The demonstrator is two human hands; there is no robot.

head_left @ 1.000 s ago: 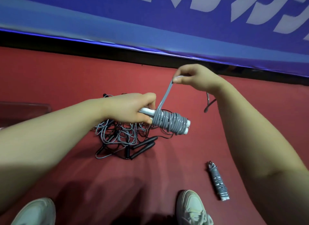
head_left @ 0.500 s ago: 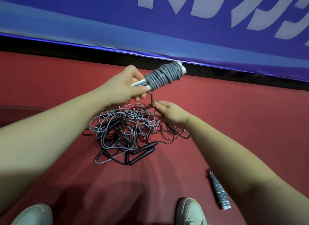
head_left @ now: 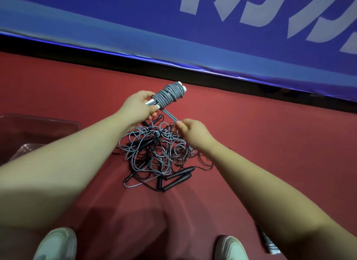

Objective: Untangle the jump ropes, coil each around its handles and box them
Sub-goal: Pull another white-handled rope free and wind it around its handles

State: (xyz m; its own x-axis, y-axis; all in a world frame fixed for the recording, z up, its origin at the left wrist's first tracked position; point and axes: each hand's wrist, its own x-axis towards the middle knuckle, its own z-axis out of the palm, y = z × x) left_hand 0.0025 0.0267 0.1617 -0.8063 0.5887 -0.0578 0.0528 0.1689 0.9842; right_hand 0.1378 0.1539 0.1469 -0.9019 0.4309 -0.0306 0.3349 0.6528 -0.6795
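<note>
Two grips share one part-coiled grey jump rope [head_left: 170, 94]: left grip [head_left: 138, 108] clasps its white handles [head_left: 151, 103], long axis slanting up-right beyond it; right grip [head_left: 190, 133], below-right, pinches the loose tail [head_left: 169, 115] over the tangle [head_left: 154, 153].

A flat red floor [head_left: 270, 143] is seen all across the lower part. At its far edge a long blue banner [head_left: 116, 12] is stood up. Big white letters [head_left: 193, 0] are printed on it and are cut off at the top. A dark black strip [head_left: 96, 60] is seen between the banner and the floor. A left white shoe [head_left: 56, 244] and a right white shoe [head_left: 231, 249] are seen at the bottom edge, well apart.
</note>
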